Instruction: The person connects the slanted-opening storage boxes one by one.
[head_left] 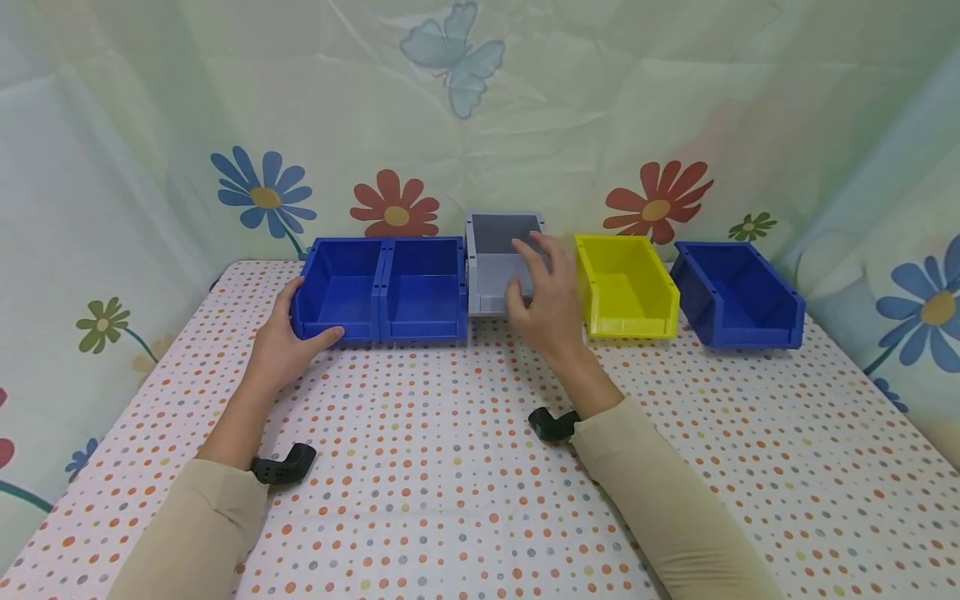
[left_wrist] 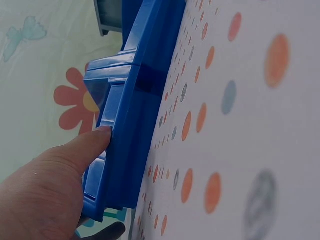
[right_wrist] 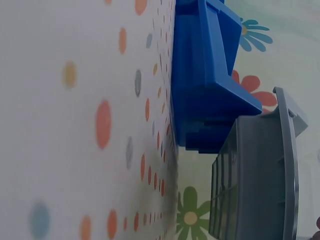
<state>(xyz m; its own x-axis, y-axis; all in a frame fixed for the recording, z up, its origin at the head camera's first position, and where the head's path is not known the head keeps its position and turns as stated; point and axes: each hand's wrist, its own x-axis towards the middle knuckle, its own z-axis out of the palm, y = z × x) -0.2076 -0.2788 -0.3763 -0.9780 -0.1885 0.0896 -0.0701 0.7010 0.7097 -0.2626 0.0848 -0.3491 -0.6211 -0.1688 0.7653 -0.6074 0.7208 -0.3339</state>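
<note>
Two blue bins stand side by side, the left blue bin (head_left: 341,287) and the middle blue bin (head_left: 425,292). My left hand (head_left: 288,342) grips the left one, thumb on its front lip and fingers at its outer side. In the left wrist view the thumb (left_wrist: 82,147) presses that lip. A grey bin (head_left: 495,283) sits higher, right beside the middle blue bin; the right wrist view shows the grey bin (right_wrist: 260,175) with a gap between it and the tabletop. My right hand (head_left: 551,304) is before it, fingers spread and bent; contact cannot be made out.
Right of the grey bin stand a yellow bin (head_left: 626,292) and another blue bin (head_left: 742,300), turned at an angle. A dotted cloth (head_left: 450,500) covers the table. A flowered curtain (head_left: 562,108) hangs close behind the bins.
</note>
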